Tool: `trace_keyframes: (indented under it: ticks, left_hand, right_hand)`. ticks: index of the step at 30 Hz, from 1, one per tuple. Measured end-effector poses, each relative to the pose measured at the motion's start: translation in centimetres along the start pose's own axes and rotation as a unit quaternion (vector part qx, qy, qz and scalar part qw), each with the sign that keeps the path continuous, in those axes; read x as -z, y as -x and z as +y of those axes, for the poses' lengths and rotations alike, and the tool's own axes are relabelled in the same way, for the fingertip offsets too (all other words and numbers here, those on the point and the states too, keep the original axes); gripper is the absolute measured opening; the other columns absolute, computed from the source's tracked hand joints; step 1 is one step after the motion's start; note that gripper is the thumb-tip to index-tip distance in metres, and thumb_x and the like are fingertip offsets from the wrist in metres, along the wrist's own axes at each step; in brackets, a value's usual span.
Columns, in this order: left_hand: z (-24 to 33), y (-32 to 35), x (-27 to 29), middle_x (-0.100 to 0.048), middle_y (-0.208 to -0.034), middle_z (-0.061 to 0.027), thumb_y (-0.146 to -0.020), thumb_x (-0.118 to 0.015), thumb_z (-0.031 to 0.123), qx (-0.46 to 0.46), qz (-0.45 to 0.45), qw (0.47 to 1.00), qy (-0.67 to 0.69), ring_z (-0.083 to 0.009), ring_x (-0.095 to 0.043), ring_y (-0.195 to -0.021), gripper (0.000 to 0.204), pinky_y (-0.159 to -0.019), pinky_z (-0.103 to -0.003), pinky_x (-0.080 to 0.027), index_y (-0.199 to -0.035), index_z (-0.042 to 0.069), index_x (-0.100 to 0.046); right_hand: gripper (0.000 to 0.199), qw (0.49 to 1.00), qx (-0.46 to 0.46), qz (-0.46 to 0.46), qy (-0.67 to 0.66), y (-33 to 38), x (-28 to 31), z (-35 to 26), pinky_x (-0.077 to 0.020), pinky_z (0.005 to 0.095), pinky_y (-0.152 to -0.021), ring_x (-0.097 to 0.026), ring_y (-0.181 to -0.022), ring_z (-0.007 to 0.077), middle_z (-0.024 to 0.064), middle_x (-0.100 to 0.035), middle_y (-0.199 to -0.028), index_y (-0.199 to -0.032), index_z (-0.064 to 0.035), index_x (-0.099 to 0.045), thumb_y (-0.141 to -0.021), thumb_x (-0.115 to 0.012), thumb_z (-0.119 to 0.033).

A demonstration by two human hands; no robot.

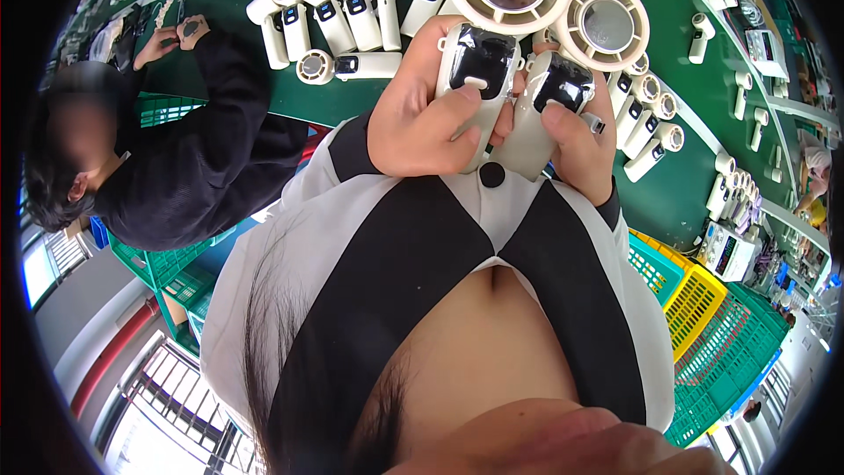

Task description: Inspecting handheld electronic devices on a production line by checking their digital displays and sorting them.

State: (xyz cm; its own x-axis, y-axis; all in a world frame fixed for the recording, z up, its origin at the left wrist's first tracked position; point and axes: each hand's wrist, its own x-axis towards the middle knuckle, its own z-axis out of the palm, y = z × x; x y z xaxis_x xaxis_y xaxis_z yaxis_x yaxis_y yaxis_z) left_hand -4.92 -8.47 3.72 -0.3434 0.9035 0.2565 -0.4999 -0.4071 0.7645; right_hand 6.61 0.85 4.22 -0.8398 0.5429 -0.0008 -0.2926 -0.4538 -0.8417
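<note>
My left hand (pixel 428 112) is wrapped round the handle of a cream handheld fan (pixel 477 60), its thumb resting by the button below a glossy dark panel. A second cream handheld fan (pixel 567 79) is gripped in my right hand (pixel 591 136), with the thumb on the lower edge of its dark panel. Both fans are held upright side by side, close to my chest, their round slotted heads pointing away at the top. The two heads nearly touch. Parts of both handles are hidden behind my fingers.
Several more cream fans (pixel 359 19) lie on the green table (pixel 492 136) to the left, others (pixel 646 127) to the right. At the left a person in black (pixel 189 167) works with both hands. Yellow (pixel 694 299) and green plastic baskets (pixel 738 347) stand at the right.
</note>
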Motion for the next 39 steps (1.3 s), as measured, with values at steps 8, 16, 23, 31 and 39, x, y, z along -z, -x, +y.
trace_keyframes:
  ticks: [8,16,23,31,39]
  left_hand:
    - [-0.3,0.2,-0.3,-0.050,-0.092,-0.0172,-0.063,-0.029,-0.014,0.005,0.007,1.000,0.001,-0.0190,-0.046,-0.067,0.058,-0.052,-0.025,-0.043,-0.119,0.001,-0.024]
    - [-0.2,0.1,-0.6,-0.050,-0.092,-0.0173,-0.062,-0.028,-0.015,0.013,0.014,1.000,-0.013,-0.0188,-0.046,-0.067,0.057,-0.052,-0.025,-0.043,-0.117,0.001,-0.024]
    - [-0.3,-0.1,-1.2,-0.050,-0.091,-0.0156,-0.063,-0.028,-0.015,0.028,0.029,0.999,-0.006,-0.0177,-0.047,-0.071,0.055,-0.053,-0.025,-0.044,-0.115,0.001,-0.025]
    - [-0.6,-0.1,-1.0,-0.049,-0.091,-0.0141,-0.064,-0.030,-0.014,0.031,0.014,0.999,-0.032,-0.0168,-0.048,-0.074,0.052,-0.055,-0.025,-0.045,-0.113,0.000,-0.026]
    - [-0.8,-0.2,-0.9,-0.050,-0.090,-0.0131,-0.063,-0.033,-0.014,0.018,-0.002,0.995,-0.096,-0.0155,-0.047,-0.073,0.053,-0.057,-0.026,-0.045,-0.114,-0.001,-0.026]
  right_hand:
    - [0.056,1.000,0.001,0.006,0.018,0.3,1.1,0.5,-0.0456,0.0329,-0.055,-0.054,-0.061,0.0240,0.0162,-0.052,-0.092,-0.119,0.0012,-0.036,-0.068,-0.054,-0.013]
    - [0.053,1.000,-0.002,-0.016,-0.002,0.4,1.2,0.3,-0.0453,0.0327,-0.058,-0.053,-0.063,0.0238,0.0162,-0.052,-0.092,-0.119,0.0015,-0.035,-0.070,-0.052,-0.010]
    - [0.045,0.997,0.008,-0.069,-0.046,0.4,1.8,0.2,-0.0444,0.0341,-0.061,-0.052,-0.066,0.0249,0.0164,-0.050,-0.094,-0.117,-0.0004,-0.035,-0.074,-0.046,0.000]
    - [0.058,1.000,0.004,-0.011,0.013,0.5,1.3,-0.4,-0.0447,0.0312,-0.058,-0.054,-0.063,0.0241,0.0163,-0.053,-0.090,-0.118,0.0035,-0.037,-0.067,-0.056,-0.015]
    - [0.058,0.998,0.006,0.043,0.040,0.5,0.9,-0.6,-0.0447,0.0301,-0.062,-0.054,-0.068,0.0230,0.0162,-0.054,-0.090,-0.118,0.0032,-0.039,-0.066,-0.057,-0.016]
